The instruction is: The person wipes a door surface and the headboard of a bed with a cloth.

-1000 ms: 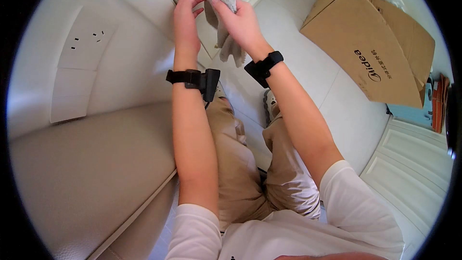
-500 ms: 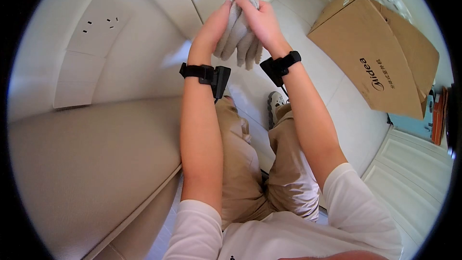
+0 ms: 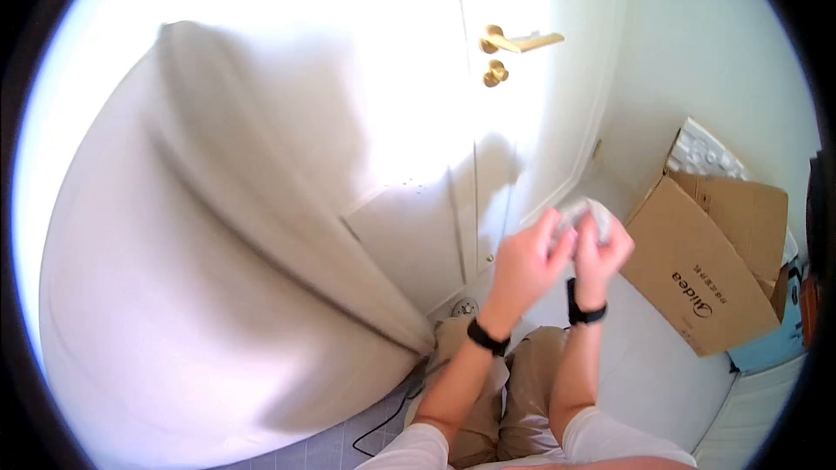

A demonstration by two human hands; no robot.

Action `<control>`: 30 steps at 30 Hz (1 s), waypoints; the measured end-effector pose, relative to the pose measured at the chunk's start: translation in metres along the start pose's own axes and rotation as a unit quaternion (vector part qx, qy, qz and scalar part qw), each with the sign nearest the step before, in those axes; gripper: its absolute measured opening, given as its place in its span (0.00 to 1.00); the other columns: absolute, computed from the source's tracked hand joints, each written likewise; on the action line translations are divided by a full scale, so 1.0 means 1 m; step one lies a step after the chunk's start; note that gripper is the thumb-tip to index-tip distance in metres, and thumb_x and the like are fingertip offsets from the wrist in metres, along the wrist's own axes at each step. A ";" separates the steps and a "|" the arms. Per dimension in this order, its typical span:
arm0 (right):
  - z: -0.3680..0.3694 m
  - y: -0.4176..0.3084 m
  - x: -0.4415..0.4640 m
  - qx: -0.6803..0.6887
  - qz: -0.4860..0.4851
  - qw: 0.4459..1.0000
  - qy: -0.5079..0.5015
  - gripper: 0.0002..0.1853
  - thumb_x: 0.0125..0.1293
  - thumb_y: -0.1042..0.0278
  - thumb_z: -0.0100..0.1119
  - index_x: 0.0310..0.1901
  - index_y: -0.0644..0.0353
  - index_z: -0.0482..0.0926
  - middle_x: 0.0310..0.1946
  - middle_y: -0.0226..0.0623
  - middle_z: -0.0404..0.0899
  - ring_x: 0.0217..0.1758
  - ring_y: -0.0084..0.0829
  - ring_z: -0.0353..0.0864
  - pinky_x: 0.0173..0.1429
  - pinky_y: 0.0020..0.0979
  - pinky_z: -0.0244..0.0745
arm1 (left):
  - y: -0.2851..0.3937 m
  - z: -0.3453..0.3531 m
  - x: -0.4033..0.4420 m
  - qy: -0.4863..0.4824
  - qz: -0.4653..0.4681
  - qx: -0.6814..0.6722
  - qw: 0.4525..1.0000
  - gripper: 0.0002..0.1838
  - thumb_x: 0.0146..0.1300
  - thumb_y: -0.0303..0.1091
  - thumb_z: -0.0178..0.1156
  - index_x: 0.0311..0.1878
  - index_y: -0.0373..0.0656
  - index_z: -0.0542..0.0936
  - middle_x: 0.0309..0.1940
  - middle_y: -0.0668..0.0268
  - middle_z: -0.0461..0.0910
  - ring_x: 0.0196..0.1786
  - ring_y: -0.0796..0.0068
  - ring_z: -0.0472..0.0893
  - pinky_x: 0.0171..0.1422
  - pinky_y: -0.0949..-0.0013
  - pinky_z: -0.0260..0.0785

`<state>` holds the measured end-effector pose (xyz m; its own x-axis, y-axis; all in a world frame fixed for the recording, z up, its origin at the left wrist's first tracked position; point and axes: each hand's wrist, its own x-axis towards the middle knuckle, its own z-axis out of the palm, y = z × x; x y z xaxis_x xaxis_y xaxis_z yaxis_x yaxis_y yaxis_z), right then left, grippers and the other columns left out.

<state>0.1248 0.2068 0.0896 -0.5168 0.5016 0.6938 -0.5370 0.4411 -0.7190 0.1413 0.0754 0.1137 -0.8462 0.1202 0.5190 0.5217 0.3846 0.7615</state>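
Note:
A bunched grey fabric glove (image 3: pixel 584 208) is held up in front of me between both hands, over the floor near the door. My left hand (image 3: pixel 529 254) is closed, its fingers and thumb pinching the fabric from the left. On the other side, my right hand (image 3: pixel 607 248) is also closed on it, thumb close to the left one. Most of the glove is hidden behind my fingers, and the picture is slightly blurred there. Black straps (image 3: pixel 488 337) are worn on both wrists.
A white door (image 3: pixel 575 122) with a gold handle (image 3: pixel 522 42) stands ahead. To the left bulges a large beige padded piece of furniture (image 3: pixel 235 296). An open Midea cardboard box (image 3: pixel 697 270) is at right, beside a blue box (image 3: pixel 771 331). A black cable (image 3: pixel 383 428) hangs low.
The view has tilted up and turned, bringing the door handle into sight. The hanging glove fingers seen before are now out of sight, with the fabric bunched up in my hands.

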 end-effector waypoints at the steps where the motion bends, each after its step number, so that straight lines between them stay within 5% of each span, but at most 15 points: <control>1: -0.018 -0.035 -0.001 0.003 -0.029 1.000 0.010 0.07 0.62 0.73 0.62 0.35 0.68 0.84 0.23 0.37 0.80 0.27 0.24 0.77 0.33 0.29 0.73 | 0.031 -0.023 -0.015 0.039 0.068 0.001 0.997 0.14 0.66 0.36 0.68 0.51 0.44 0.80 0.30 0.57 0.82 0.31 0.50 0.81 0.34 0.55 0.72; 5: -0.079 -0.112 -0.054 -0.041 -0.115 0.991 0.057 0.08 0.60 0.72 0.59 0.33 0.69 0.83 0.26 0.41 0.84 0.28 0.35 0.83 0.35 0.32 0.76 | 0.099 -0.109 -0.095 0.009 0.189 0.068 0.980 0.21 0.53 0.29 0.74 0.52 0.46 0.83 0.39 0.65 0.86 0.37 0.59 0.83 0.38 0.60 0.74; 7: -0.093 -0.129 -0.064 -0.101 -0.242 0.963 -0.067 0.09 0.60 0.70 0.62 0.34 0.67 0.84 0.27 0.42 0.84 0.28 0.40 0.84 0.34 0.34 0.77 | 0.099 -0.137 -0.122 0.025 0.204 0.131 0.970 0.21 0.52 0.28 0.73 0.52 0.47 0.85 0.43 0.68 0.87 0.38 0.63 0.84 0.38 0.62 0.75; 9: -0.096 -0.170 -0.090 0.025 -0.205 0.955 -0.214 0.08 0.57 0.69 0.67 0.35 0.65 0.85 0.29 0.44 0.84 0.27 0.39 0.84 0.33 0.34 0.77 | 0.102 -0.170 -0.167 0.039 0.223 0.205 0.952 0.23 0.51 0.28 0.72 0.54 0.48 0.85 0.46 0.69 0.87 0.39 0.67 0.83 0.38 0.65 0.75; 12: -0.081 -0.214 -0.101 0.028 -0.122 0.922 -0.367 0.09 0.55 0.69 0.70 0.36 0.63 0.86 0.29 0.43 0.84 0.28 0.37 0.85 0.33 0.33 0.78 | 0.124 -0.228 -0.207 0.045 0.247 0.333 0.909 0.25 0.49 0.29 0.71 0.55 0.49 0.86 0.49 0.71 0.86 0.39 0.71 0.81 0.38 0.70 0.74; 16: -0.024 -0.290 -0.059 0.136 -0.127 0.912 -0.366 0.22 0.48 0.76 0.66 0.49 0.57 0.82 0.35 0.35 0.82 0.29 0.32 0.82 0.36 0.30 0.78 | 0.176 -0.325 -0.194 0.174 0.267 0.497 0.807 0.19 0.47 0.28 0.71 0.47 0.51 0.91 0.44 0.70 0.87 0.36 0.69 0.81 0.36 0.68 0.74; 18: 0.016 -0.348 -0.029 0.163 -0.208 0.916 -0.303 0.30 0.45 0.76 0.65 0.55 0.54 0.78 0.37 0.34 0.80 0.33 0.34 0.80 0.40 0.29 0.78 | 0.206 -0.369 -0.163 0.245 0.265 0.565 0.742 0.21 0.46 0.25 0.68 0.46 0.53 0.91 0.42 0.67 0.86 0.38 0.66 0.83 0.37 0.64 0.74; 21: 0.097 -0.411 0.010 0.170 -0.300 0.919 -0.193 0.31 0.53 0.69 0.72 0.61 0.54 0.76 0.48 0.39 0.81 0.49 0.40 0.82 0.54 0.39 0.78 | 0.251 -0.417 -0.106 0.291 0.183 0.661 0.666 0.28 0.60 0.19 0.60 0.65 0.49 0.81 0.57 0.62 0.81 0.59 0.58 0.78 0.60 0.58 0.70; 22: 0.113 -0.427 0.015 0.114 -0.357 0.919 -0.122 0.26 0.63 0.67 0.68 0.63 0.56 0.77 0.51 0.45 0.83 0.50 0.41 0.84 0.53 0.36 0.79 | 0.254 -0.425 -0.096 0.332 0.175 0.687 0.623 0.30 0.64 0.19 0.59 0.70 0.49 0.77 0.63 0.59 0.78 0.65 0.55 0.75 0.66 0.55 0.67; 24: 0.128 -0.435 0.007 0.060 -0.406 0.910 -0.060 0.24 0.68 0.64 0.66 0.65 0.58 0.77 0.56 0.48 0.83 0.55 0.43 0.83 0.57 0.37 0.77 | 0.251 -0.420 -0.105 0.365 0.144 0.684 0.615 0.31 0.65 0.19 0.58 0.72 0.49 0.75 0.69 0.57 0.72 0.70 0.52 0.71 0.71 0.52 0.64; 26: 0.154 -0.408 -0.016 0.068 -0.404 0.910 -0.071 0.31 0.60 0.63 0.70 0.66 0.56 0.76 0.60 0.42 0.79 0.64 0.42 0.77 0.65 0.44 0.72 | 0.257 -0.399 -0.126 0.365 0.095 0.661 0.649 0.32 0.69 0.26 0.60 0.77 0.51 0.71 0.78 0.53 0.63 0.75 0.44 0.65 0.77 0.45 0.59; 30: 0.137 -0.383 -0.051 0.121 -0.399 0.886 -0.203 0.32 0.66 0.57 0.66 0.71 0.56 0.74 0.71 0.42 0.73 0.75 0.45 0.69 0.74 0.46 0.65 | 0.228 -0.369 -0.150 0.259 0.037 0.652 0.711 0.33 0.73 0.39 0.59 0.80 0.53 0.68 0.80 0.50 0.61 0.78 0.41 0.62 0.79 0.44 0.56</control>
<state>0.2659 -0.0894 0.3356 -0.0798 -0.2287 0.9702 -0.9416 0.3367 0.0020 0.4269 -0.1931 0.3527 -0.4926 -0.0392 0.8694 -0.2678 0.9573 -0.1086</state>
